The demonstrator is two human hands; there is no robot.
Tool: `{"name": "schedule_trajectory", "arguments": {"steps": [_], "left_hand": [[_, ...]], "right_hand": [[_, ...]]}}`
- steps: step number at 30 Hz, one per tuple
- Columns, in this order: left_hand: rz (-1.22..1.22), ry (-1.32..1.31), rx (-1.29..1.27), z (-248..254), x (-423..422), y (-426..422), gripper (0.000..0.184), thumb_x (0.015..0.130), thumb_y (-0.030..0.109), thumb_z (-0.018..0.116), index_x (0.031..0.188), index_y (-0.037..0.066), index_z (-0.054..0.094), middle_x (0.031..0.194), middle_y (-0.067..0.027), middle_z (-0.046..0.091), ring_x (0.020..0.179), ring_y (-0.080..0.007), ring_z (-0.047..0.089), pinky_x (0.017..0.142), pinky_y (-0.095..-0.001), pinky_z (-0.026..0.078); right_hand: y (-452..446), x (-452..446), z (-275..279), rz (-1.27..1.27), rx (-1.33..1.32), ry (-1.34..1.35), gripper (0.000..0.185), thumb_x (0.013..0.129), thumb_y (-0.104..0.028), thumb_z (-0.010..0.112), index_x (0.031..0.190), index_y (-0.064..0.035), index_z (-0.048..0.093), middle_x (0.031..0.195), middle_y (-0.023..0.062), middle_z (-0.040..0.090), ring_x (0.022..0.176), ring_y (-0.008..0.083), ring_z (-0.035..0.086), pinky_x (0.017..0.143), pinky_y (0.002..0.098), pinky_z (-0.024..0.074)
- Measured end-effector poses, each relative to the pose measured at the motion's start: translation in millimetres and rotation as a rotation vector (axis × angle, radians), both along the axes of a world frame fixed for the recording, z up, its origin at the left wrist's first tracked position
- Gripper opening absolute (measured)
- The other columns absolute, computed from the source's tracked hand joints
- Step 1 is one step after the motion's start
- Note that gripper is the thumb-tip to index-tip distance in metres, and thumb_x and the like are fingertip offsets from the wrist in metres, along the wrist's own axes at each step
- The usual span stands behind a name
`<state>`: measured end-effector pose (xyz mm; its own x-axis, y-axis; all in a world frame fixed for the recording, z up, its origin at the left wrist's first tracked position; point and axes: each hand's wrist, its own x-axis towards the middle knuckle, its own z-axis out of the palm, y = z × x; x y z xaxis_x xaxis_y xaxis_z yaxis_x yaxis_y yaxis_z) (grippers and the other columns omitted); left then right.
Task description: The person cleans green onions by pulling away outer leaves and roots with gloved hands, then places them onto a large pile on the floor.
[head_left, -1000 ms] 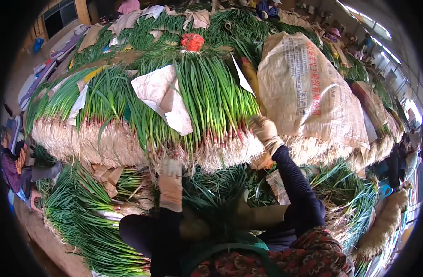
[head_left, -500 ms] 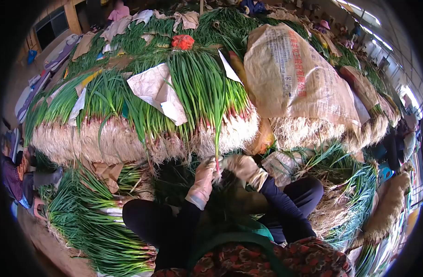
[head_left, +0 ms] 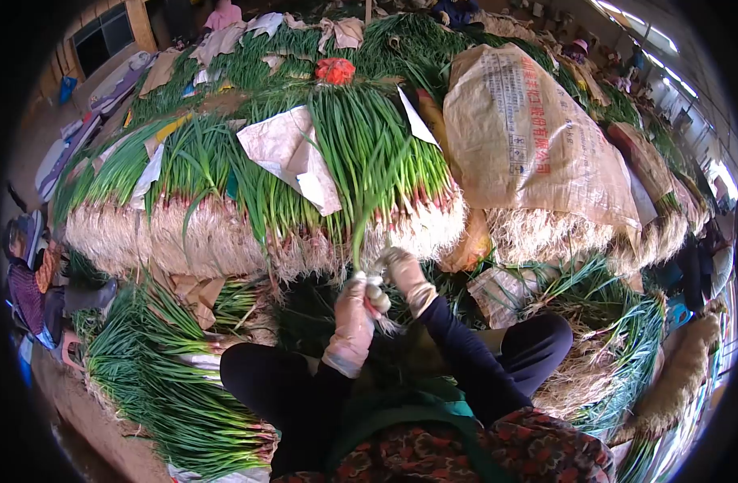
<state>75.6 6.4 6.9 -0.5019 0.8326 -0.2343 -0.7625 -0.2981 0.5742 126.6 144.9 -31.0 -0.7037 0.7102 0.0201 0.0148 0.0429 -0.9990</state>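
Observation:
Gloved fingers of my left hand (head_left: 354,318) are wrapped round a green onion stalk (head_left: 358,241), low in the middle of the view; its leaves point up and its roots hang below the fist. Just to the right is my right hand (head_left: 405,278), also gloved, its fingers bent close to the stalk; whether they pinch anything is too blurred to tell. Beyond both hands stands a wide row of green onions (head_left: 385,153) with pale roots (head_left: 417,229) facing me. A white paper sheet (head_left: 292,153) lies on the leaves.
A large woven sack (head_left: 538,137) covers onions at the right. More onion bundles (head_left: 168,378) lie at the lower left, and others (head_left: 618,346) at the lower right. One person (head_left: 35,282) sits at the far left; other people are at the back. A red bundle (head_left: 335,71) rests on top.
My right hand went from the row's roots to beside my left hand, which took hold of a stalk. Since the last earlier frame, my right hand has moved slightly up from the stalk's base.

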Motion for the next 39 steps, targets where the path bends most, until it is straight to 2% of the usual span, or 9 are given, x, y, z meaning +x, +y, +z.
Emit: {"name": "schedule_trajectory", "arguments": {"steps": [1, 6, 9, 14, 20, 26, 32, 36, 39], "left_hand": [[0.101, -0.003, 0.062, 16, -6, -3, 0.031, 0.092, 0.033, 0.052, 0.092, 0.002, 0.055, 0.064, -0.0011, 0.050, 0.051, -0.0125, 0.045, 0.046, -0.0266, 0.036], [0.189, -0.017, 0.131, 33, -63, -4, 0.052, 0.091, 0.044, 0.051, 0.119, 0.001, 0.050, 0.085, -0.0060, 0.061, 0.049, -0.0072, 0.046, 0.042, -0.0228, 0.035], [0.091, -0.139, -0.074, 13, -66, 0, 0.041, 0.092, 0.039, 0.050, 0.118, 0.008, 0.054, 0.079, -0.0015, 0.058, 0.044, -0.0030, 0.037, 0.036, -0.0183, 0.025], [0.023, -0.107, -0.095, -37, -66, 5, 0.025, 0.092, 0.021, 0.051, 0.113, 0.010, 0.059, 0.073, 0.0023, 0.059, 0.049, -0.0028, 0.045, 0.038, -0.0171, 0.031], [0.048, 0.083, -0.272, -23, -71, 13, 0.029, 0.091, 0.023, 0.053, 0.117, 0.009, 0.056, 0.081, 0.0003, 0.062, 0.049, -0.0025, 0.045, 0.038, -0.0171, 0.030], [-0.032, 0.163, -0.451, -4, -45, 20, 0.024, 0.091, 0.020, 0.053, 0.112, 0.008, 0.056, 0.070, 0.0003, 0.056, 0.046, -0.0022, 0.035, 0.041, -0.0165, 0.026], [-0.038, 0.124, -0.134, -15, -41, 7, 0.026, 0.091, 0.015, 0.054, 0.116, 0.007, 0.056, 0.074, -0.0031, 0.061, 0.045, -0.0016, 0.037, 0.040, -0.0164, 0.027], [-0.234, 0.159, -0.196, -22, -23, 18, 0.026, 0.092, 0.017, 0.051, 0.116, 0.009, 0.056, 0.084, -0.0082, 0.066, 0.044, -0.0037, 0.043, 0.039, -0.0173, 0.030], [-0.128, 0.166, -0.297, -9, -26, 28, 0.030, 0.093, 0.022, 0.049, 0.119, 0.010, 0.055, 0.100, -0.0102, 0.065, 0.047, -0.0040, 0.047, 0.038, -0.0165, 0.033]], "right_hand": [[6, -4, 3, -0.187, -0.201, -0.016, 0.014, 0.086, -0.008, 0.049, 0.079, -0.0009, 0.059, 0.061, 0.0041, 0.057, 0.047, 0.0104, 0.050, 0.046, 0.0244, 0.0422], [10, 1, 11, 1.022, 0.278, -1.116, 0.023, 0.088, -0.023, 0.051, 0.099, -0.0072, 0.064, 0.072, 0.0060, 0.065, 0.060, 0.0165, 0.064, 0.061, 0.0265, 0.0510], [55, -41, -3, 0.307, 0.997, -0.717, 0.026, 0.092, -0.030, 0.048, 0.097, -0.0066, 0.059, 0.070, 0.0082, 0.064, 0.058, 0.0197, 0.061, 0.060, 0.0338, 0.0503], [108, -130, 34, -0.063, 1.128, -0.998, 0.034, 0.086, -0.035, 0.053, 0.099, -0.0038, 0.054, 0.076, 0.0140, 0.065, 0.069, 0.0275, 0.065, 0.062, 0.0416, 0.0499], [64, -97, 90, 0.216, 0.592, -0.818, 0.012, 0.086, -0.013, 0.052, 0.093, -0.0054, 0.058, 0.069, 0.0072, 0.060, 0.053, 0.0161, 0.056, 0.044, 0.0278, 0.0477], [42, -36, -28, 0.324, 0.267, -0.017, 0.008, 0.088, -0.005, 0.051, 0.089, -0.0044, 0.058, 0.082, 0.0072, 0.063, 0.073, 0.0179, 0.060, 0.070, 0.0300, 0.0521], [62, 10, -37, 0.502, -0.085, -0.509, 0.032, 0.092, -0.025, 0.053, 0.116, -0.0029, 0.055, 0.087, 0.0048, 0.060, 0.060, 0.0130, 0.055, 0.059, 0.0279, 0.0505], [46, -5, 8, 0.265, -0.443, -0.120, 0.031, 0.092, -0.021, 0.054, 0.117, -0.0021, 0.054, 0.087, 0.0039, 0.061, 0.063, 0.0105, 0.055, 0.059, 0.0253, 0.0462], [76, 34, 43, 0.239, 0.138, 0.122, 0.020, 0.093, -0.017, 0.051, 0.104, -0.0030, 0.058, 0.090, 0.0029, 0.061, 0.077, 0.0119, 0.055, 0.070, 0.0248, 0.0457]]}}
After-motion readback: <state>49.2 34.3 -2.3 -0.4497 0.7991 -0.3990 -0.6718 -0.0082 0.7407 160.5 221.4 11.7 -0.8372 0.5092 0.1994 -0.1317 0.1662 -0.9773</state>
